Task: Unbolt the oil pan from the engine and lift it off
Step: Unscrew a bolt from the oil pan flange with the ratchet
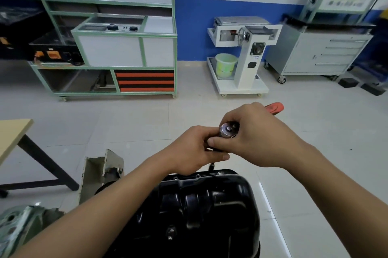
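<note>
Nearest, the pan (201, 205) is seen low at centre, and above its far rim the ratchet (227, 129) is gripped by the right hand (258, 138), its shaft clasped in the left hand (193, 148).

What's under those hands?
A thin bar reaches from the ratchet down to the black oil pan rim. The left hand and right hand hide its top; its tip is too small to see.

Training workshop: tool cabinet (319, 52), engine stand (243, 56).
</note>
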`<state>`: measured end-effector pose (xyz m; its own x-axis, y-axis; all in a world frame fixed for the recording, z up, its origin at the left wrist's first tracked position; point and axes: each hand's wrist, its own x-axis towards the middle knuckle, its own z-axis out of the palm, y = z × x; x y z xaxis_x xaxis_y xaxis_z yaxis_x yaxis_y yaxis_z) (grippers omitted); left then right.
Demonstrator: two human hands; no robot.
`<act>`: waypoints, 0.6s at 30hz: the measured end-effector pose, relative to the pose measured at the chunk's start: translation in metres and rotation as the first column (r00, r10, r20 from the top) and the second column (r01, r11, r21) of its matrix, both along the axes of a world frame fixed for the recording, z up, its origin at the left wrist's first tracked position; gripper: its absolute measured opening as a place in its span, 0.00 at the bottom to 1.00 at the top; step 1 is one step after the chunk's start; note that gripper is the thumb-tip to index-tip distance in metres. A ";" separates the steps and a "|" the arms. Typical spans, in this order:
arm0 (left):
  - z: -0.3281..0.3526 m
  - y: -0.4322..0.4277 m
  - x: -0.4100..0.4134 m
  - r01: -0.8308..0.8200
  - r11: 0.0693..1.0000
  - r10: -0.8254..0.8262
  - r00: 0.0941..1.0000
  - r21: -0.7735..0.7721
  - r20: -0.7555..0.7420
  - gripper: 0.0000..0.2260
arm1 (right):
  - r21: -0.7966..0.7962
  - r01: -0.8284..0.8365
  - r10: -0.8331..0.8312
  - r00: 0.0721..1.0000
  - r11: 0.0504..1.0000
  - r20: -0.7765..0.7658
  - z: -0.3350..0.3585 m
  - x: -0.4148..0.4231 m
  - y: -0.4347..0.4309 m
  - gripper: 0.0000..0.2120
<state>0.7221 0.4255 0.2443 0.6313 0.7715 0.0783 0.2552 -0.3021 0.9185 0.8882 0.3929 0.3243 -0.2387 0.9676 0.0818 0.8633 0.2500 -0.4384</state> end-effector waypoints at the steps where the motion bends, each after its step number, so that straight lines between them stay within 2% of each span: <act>1: 0.000 0.000 0.005 -0.001 1.000 0.002 1.000 0.009 -0.010 0.13 | 0.019 0.000 -0.001 1.000 1.000 0.029 0.000 0.002 0.000 0.16; 7: -0.010 -0.003 0.024 0.007 0.998 -0.002 0.995 0.056 -0.096 0.05 | 0.023 0.014 -0.016 0.996 1.000 0.082 -0.010 0.018 -0.008 0.17; 12: -0.015 -0.004 0.029 -0.010 0.994 0.028 0.987 0.111 -0.161 0.04 | 0.034 0.025 -0.027 0.998 0.999 0.057 -0.018 0.022 -0.015 0.17; 14: -0.016 -0.006 0.030 -0.020 0.990 0.045 0.983 0.140 -0.176 0.06 | 0.027 0.026 -0.027 0.998 0.999 0.053 -0.019 0.023 -0.018 0.16; 18: -0.013 -0.016 0.034 -0.038 0.983 0.081 0.967 0.178 -0.243 0.17 | -0.049 0.040 -0.035 0.995 0.998 0.089 -0.021 0.026 -0.031 0.18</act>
<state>0.7558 0.4098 0.2311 0.6011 0.7970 0.0586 0.4907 -0.4259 0.7601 0.9140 0.3623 0.3036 -0.2062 0.9784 0.0131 0.9074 0.1962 -0.3716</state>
